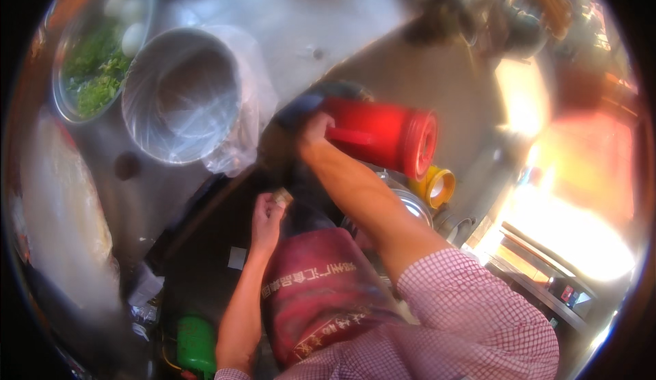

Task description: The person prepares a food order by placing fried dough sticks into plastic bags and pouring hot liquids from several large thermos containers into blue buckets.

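My right hand point(315, 130) grips the handle of a red thermos flask point(376, 129). The flask is tipped over, with its round base towards the right and its top end to the left, where blur hides the mouth. A dark rounded vessel point(348, 90) shows just beyond the flask. Between the thumb and fingers of my left hand point(267, 218) is a small brown cork-like stopper point(282, 196), held over the dark gap before my red apron point(318, 277). The apron bears writing.
On the metal counter point(292, 31) stand a bucket lined with clear plastic point(182, 95) and a bowl of chopped greens and eggs point(97, 82). A wrapped pale bundle point(66, 211) lies at left. Below are a green gas cylinder point(196, 344) and, at right, a yellow container point(435, 186).
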Motion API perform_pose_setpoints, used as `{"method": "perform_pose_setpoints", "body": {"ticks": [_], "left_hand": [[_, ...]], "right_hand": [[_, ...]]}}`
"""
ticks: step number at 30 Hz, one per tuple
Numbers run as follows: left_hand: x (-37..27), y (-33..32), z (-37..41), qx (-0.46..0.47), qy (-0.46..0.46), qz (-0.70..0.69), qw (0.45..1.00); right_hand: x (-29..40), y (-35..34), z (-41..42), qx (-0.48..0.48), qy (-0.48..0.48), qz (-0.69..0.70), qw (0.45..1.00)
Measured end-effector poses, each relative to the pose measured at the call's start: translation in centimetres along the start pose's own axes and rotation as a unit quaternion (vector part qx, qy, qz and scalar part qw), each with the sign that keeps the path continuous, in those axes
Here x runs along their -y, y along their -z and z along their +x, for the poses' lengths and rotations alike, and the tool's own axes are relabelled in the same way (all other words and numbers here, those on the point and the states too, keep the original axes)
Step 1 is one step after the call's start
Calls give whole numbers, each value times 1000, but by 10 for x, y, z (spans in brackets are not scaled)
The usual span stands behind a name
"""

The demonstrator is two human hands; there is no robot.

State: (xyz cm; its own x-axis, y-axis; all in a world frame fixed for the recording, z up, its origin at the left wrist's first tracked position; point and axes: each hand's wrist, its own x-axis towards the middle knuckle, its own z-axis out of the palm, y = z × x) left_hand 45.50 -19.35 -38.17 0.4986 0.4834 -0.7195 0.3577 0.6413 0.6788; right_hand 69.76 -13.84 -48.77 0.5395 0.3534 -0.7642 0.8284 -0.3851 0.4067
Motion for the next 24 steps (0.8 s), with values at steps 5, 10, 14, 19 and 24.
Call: {"method": "perform_pose_setpoints", "body": {"ticks": [5,10,14,19,24], "left_hand": [[-12,-4,-1,0,-15,21,1000],[-20,-7,1,11,-11,77,997],[-23,-10,5,17,-14,84,996],[-28,-21,10,47,4,75,996],[-38,-24,20,55,-1,60,997]], "right_hand": [[0,10,0,13,34,-65,997],[-9,17,-10,0,5,9,1000],[-19,24,-19,-11,43,38,998],[-32,21,-18,10,19,72,997],[-46,22,-21,7,15,109,994]]}}
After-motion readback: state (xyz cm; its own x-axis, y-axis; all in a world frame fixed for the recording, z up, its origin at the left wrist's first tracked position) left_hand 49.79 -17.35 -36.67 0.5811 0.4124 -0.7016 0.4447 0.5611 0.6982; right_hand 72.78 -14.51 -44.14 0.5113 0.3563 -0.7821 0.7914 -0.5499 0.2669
